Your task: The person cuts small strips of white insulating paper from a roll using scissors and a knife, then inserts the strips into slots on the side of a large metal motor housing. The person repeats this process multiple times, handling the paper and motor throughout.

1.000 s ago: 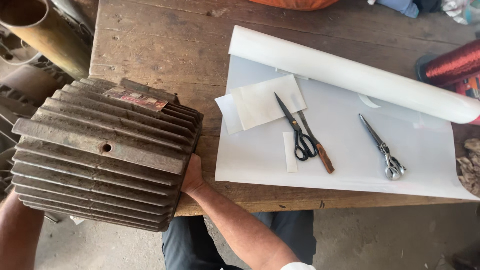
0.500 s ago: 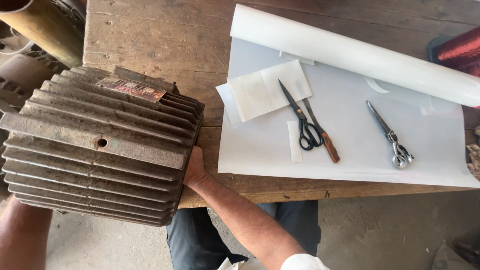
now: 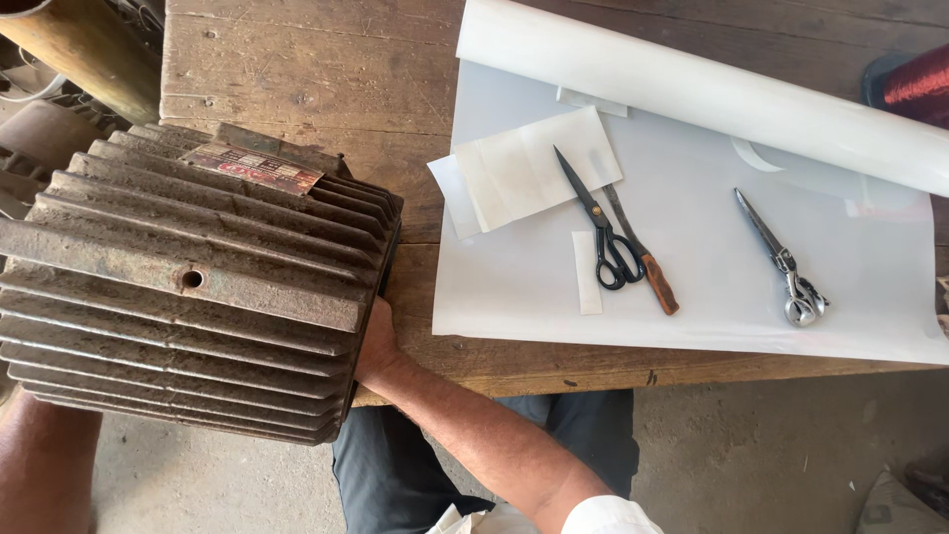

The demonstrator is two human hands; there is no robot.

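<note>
A big rusty ribbed motor housing point(image 3: 188, 287) rests on the left end of the wooden table point(image 3: 297, 89) and overhangs its front edge. My right hand point(image 3: 376, 341) presses against the housing's right end face, with the fingers tucked out of sight behind the rim. Only my left forearm point(image 3: 44, 465) shows, under the housing at the lower left; the left hand itself is hidden behind the housing.
A partly unrolled white sheet point(image 3: 692, 247) covers the table's right half. On it lie cut paper pieces point(image 3: 534, 168), black-handled scissors point(image 3: 598, 227), a wooden-handled knife point(image 3: 647, 262) and metal shears point(image 3: 786, 262). A copper wire spool point(image 3: 914, 84) stands far right, a pipe point(image 3: 69, 49) upper left.
The view has shifted slightly, so the housing and table items appear a little lower and to the right. My right hand stays against the housing's end.
</note>
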